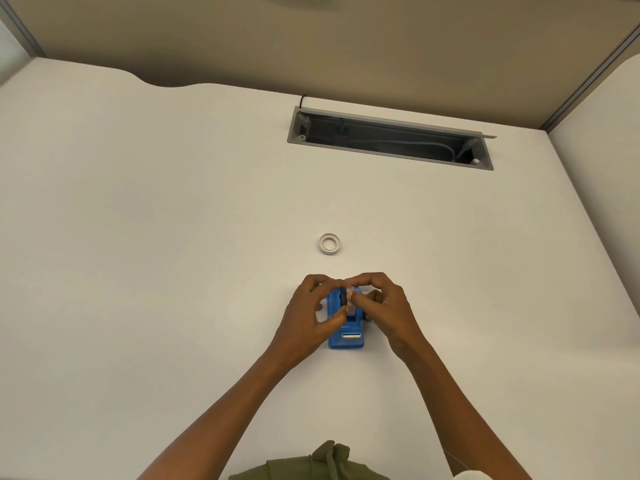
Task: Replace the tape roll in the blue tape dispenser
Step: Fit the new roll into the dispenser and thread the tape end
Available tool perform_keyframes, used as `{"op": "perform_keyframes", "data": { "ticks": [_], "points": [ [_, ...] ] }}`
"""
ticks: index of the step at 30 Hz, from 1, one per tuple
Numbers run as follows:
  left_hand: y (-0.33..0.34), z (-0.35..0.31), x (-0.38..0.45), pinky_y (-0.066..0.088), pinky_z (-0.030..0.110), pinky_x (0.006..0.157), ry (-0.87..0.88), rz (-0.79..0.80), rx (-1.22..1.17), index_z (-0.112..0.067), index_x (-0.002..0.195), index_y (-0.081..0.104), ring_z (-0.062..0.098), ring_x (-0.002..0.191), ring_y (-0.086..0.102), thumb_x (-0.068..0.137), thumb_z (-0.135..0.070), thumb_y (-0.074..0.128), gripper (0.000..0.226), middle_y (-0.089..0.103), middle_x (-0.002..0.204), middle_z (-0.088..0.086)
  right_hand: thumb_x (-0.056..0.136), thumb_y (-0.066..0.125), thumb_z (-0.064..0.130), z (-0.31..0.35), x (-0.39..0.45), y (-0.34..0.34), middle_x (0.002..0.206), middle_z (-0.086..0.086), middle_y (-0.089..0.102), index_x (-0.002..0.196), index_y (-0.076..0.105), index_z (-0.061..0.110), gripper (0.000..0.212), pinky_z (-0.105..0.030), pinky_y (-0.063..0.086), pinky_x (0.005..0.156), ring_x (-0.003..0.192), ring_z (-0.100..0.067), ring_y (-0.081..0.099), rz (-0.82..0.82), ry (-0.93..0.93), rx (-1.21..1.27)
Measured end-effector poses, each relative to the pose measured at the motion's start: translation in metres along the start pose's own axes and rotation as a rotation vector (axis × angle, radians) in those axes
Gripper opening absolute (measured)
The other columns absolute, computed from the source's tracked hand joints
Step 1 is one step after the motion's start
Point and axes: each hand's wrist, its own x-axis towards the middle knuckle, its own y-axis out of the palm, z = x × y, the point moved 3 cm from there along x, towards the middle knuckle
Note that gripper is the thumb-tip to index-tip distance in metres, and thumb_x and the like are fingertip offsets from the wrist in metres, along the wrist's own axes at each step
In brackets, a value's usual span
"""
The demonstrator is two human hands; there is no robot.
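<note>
The blue tape dispenser (347, 336) stands on the white desk, its metal cutter facing me. Both my hands close over its top. My left hand (313, 311) grips the left side, thumb and fingers pinched around a black hub. My right hand (382, 304) pinches the tape roll (350, 299) that sits in the dispenser's cradle, mostly hidden by my fingers. A second, whitish tape roll (329, 243) lies flat on the desk a short way beyond the dispenser, untouched.
An open grey cable tray (389, 140) with wires is sunk into the desk (173, 237) at the back. Beige partition walls stand behind and on the right. My olive-green garment shows at the bottom edge.
</note>
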Motion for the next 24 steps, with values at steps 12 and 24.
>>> {"op": "perform_keyframes", "data": {
  "ticks": [12,24],
  "points": [
    [0.0008,0.0015,-0.0012,0.047,0.011,0.080,0.009,-0.007,0.007,-0.058,0.112,0.038,-0.001,0.107,0.049,0.077,-0.033,0.064,0.051,0.045,0.113,-0.028,0.081,0.067,0.016,0.0021,0.0042,0.0014,0.105,-0.006,0.067,0.085,0.068,0.020,0.006,-0.036,0.050,0.075,0.092,-0.026,0.061,-0.031,0.095,0.063],
    [0.0022,0.0021,-0.0003,0.051,0.026,0.087,0.034,0.008,0.044,-0.045,0.114,0.047,0.008,0.107,0.050,0.077,-0.034,0.063,0.042,0.047,0.113,-0.012,0.080,0.069,0.019,0.0006,-0.0001,0.0018,0.088,0.001,0.070,0.086,0.067,0.018,0.006,-0.028,0.050,0.070,0.080,-0.016,0.062,-0.107,0.062,0.188]
  ]
}}
